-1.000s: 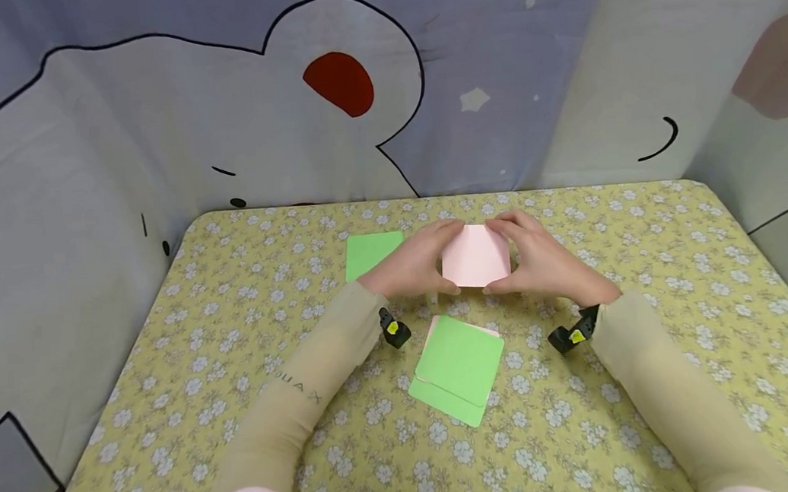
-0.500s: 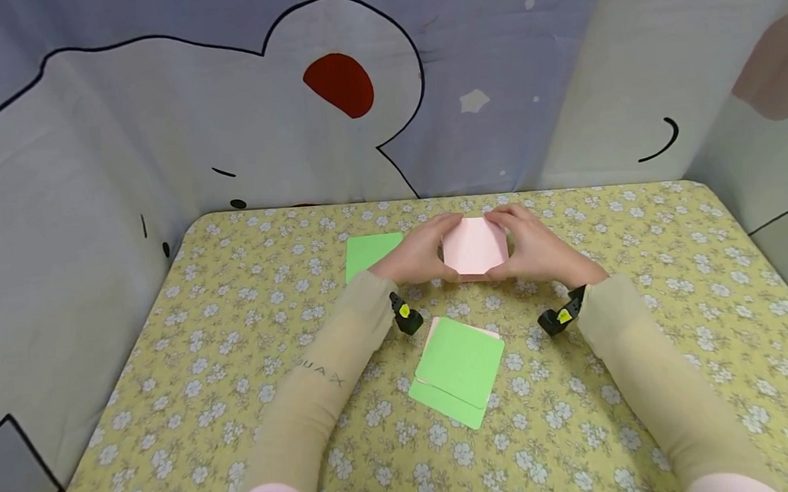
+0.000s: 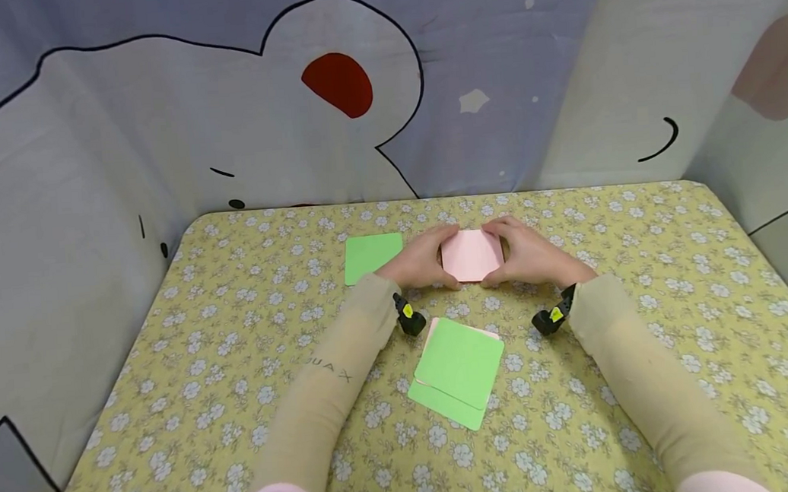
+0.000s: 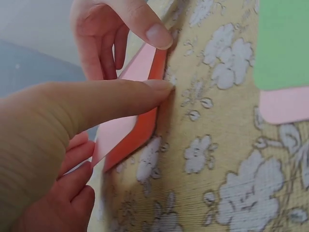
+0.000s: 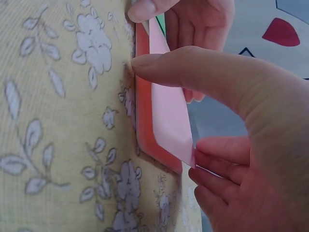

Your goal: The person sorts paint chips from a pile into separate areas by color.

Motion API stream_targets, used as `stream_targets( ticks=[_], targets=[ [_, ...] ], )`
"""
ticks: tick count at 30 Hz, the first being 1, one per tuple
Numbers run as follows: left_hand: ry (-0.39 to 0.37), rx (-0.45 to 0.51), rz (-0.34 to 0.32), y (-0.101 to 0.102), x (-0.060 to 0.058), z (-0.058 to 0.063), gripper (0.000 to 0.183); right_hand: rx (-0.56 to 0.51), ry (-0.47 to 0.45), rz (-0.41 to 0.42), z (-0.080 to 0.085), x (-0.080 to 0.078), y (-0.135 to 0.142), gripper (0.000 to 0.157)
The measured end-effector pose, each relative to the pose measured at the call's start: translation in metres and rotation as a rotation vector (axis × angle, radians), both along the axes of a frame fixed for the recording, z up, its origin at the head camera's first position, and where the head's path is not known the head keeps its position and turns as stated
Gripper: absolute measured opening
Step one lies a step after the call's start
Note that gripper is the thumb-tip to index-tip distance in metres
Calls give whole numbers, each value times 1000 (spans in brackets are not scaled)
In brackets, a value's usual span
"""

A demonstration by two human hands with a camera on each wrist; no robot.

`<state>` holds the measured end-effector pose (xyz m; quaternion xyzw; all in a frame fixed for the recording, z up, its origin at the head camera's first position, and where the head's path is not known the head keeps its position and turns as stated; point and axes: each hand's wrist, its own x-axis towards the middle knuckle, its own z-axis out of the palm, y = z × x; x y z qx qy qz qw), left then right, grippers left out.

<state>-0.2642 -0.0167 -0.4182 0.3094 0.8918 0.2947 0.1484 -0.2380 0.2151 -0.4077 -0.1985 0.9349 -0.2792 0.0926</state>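
Note:
Both hands hold a pink square card (image 3: 472,256) from opposite sides, thumbs at its near corners and fingers at its far edge. My left hand (image 3: 419,263) grips its left side and my right hand (image 3: 533,257) its right. In the left wrist view, the upper pink sheet (image 4: 114,134) tilts over an orange-red shaded layer (image 4: 131,146) close to the tablecloth. The right wrist view shows the same pink sheet (image 5: 170,118) standing apart from the orange-red layer (image 5: 145,96) at its fingertip-side edge. Both thumbs reach down near the cloth.
Left of the hands lies a green card (image 3: 369,255), partly behind the left hand. Nearer the body is an overlapping pile: a green card (image 3: 460,363) on top, a pink edge (image 3: 485,331) and another green card (image 3: 452,405) beneath. A flowered yellow tablecloth (image 3: 241,409) covers the table.
The hands first moved slightly away from the body with the pink card, then lowered it towards the table. The green cards stay where they were.

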Motion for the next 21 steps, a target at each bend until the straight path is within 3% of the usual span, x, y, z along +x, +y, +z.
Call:
stream_targets(
  ticks=[7,21],
  targets=[
    [-39,12,13,-1,0,-7,104,2,-34,8,-6,-3,3,103],
    [-51,37,18,-2,-3,-9,98,-7,-40,6,-8,-6,5,107]
  ],
)
